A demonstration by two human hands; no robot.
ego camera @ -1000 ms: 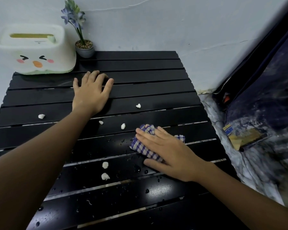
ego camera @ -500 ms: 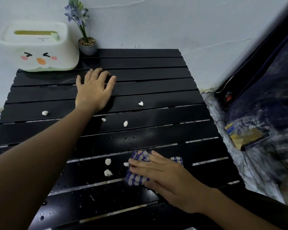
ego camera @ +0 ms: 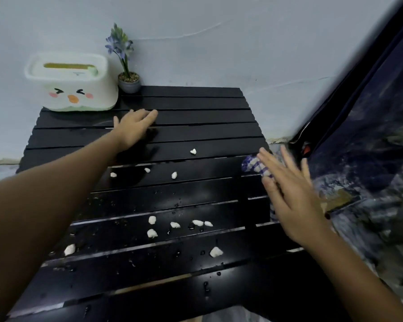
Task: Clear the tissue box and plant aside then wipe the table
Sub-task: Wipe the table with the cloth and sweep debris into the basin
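Observation:
A black slatted table (ego camera: 196,122) fills the view. The white tissue box (ego camera: 72,84) with a cartoon face stands at its far left corner, and the small potted plant (ego camera: 129,82) with blue flowers stands right beside it. My left hand (ego camera: 135,129) rests flat on the far slats, fingers straight. My right hand (ego camera: 286,194), blurred with fingers spread, presses a blue checked cloth (ego camera: 254,165) at the table's right edge. Several white crumbs (ego camera: 152,233) and water drops lie on the near slats.
A pale wall rises directly behind the table. To the right stands a dark sheeted surface (ego camera: 370,135), with a small yellow packet (ego camera: 340,198) on the marbled floor below. The right edge of the table is under my right hand.
My right hand has swept the cloth from the near middle slats out to the right edge. More crumbs now show on the near slats. My left hand stays flat on the far slats.

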